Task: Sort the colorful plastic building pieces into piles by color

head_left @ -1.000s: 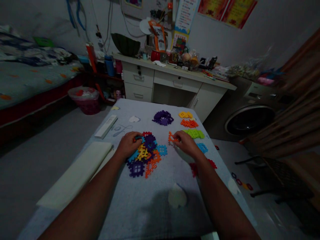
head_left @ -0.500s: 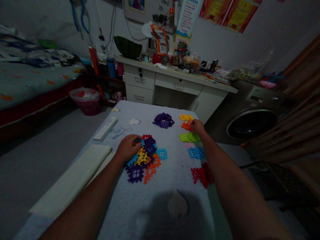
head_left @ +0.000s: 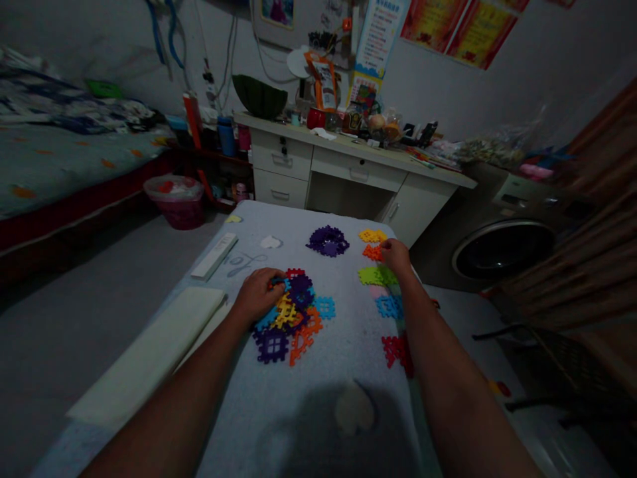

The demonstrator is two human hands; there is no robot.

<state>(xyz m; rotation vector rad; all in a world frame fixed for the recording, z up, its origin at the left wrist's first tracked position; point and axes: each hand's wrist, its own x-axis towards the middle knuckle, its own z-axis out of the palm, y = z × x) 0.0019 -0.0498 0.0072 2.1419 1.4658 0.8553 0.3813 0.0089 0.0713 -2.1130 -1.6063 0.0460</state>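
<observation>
My left hand (head_left: pixel 259 293) rests at the left edge of a mixed pile of flat plastic interlocking blocks (head_left: pixel 286 311), its fingers curled on blocks partly hidden beneath them. Purple, yellow, blue, orange and red pieces overlap there, some with window-like cutouts. My right hand (head_left: pixel 396 256) pinches at the orange interlocking blocks (head_left: pixel 372 253) on the table's right side. Just beyond lie yellow blocks (head_left: pixel 372 236). Nearer to me are green blocks (head_left: pixel 373 275), blue blocks (head_left: pixel 388 306) and red blocks (head_left: pixel 395 352), partly covered by my right forearm. A purple group of blocks (head_left: pixel 327 241) sits at the far middle.
A cloth with heart prints covers the table (head_left: pixel 348 411). On its left are a white box (head_left: pixel 215 257) and a pale folded sheet (head_left: pixel 154 358). Beyond stand a cluttered desk (head_left: pixel 358 174), a pink bin (head_left: pixel 176 206) and a washing machine (head_left: pixel 497 232).
The view has shifted slightly. My left hand stays at the pile and my right hand at the orange blocks, while my right forearm covers slightly more of the red blocks.
</observation>
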